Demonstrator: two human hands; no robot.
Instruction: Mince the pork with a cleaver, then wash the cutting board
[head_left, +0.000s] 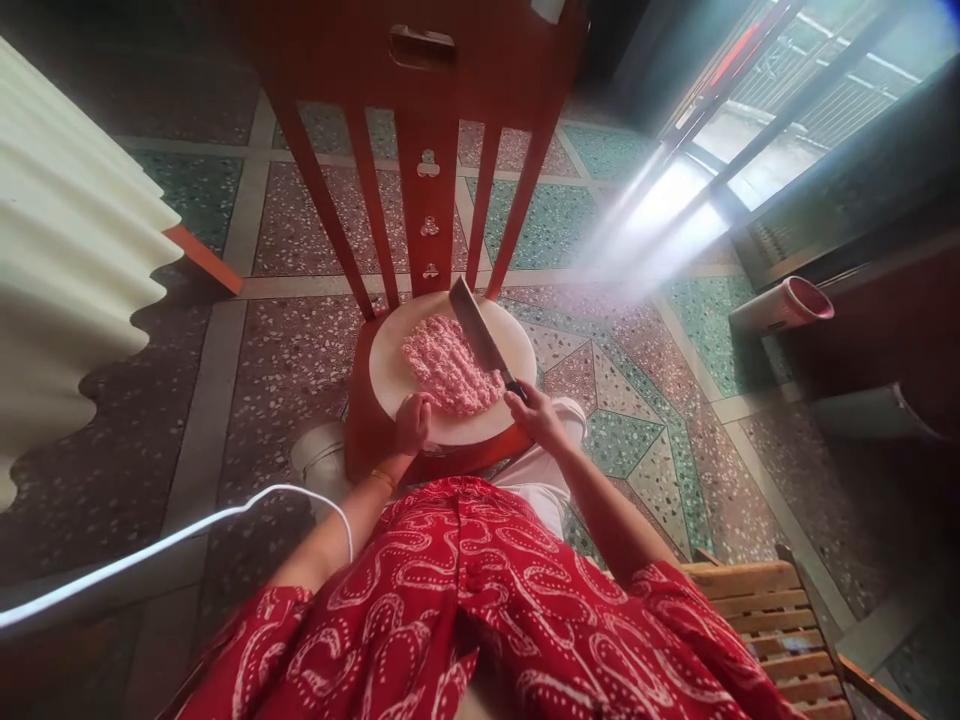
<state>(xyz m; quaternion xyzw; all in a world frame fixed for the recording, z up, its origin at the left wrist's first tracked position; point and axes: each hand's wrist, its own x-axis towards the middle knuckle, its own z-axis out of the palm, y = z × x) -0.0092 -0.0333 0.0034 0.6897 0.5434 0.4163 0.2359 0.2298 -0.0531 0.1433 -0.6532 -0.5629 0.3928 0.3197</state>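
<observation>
A round pale cutting board (517, 345) lies on the seat of a red wooden chair (363, 400). Spread over its middle is a mound of pink minced meat (450, 365). My right hand (536, 412) grips the dark handle of a cleaver (484, 335). The blade slants up and left along the right side of the meat, its far end near the board's back rim. My left hand (414, 422) is curled into a fist at the board's near left edge, close beside the meat, with nothing visible in it.
A white cord (187, 525) runs in from the left past my left forearm. A cream pleated cloth (67, 260) hangs at left. A cylindrical bin (784, 305) is at right on the terrazzo floor (300, 220). Near my right side is a slatted wooden seat (780, 620).
</observation>
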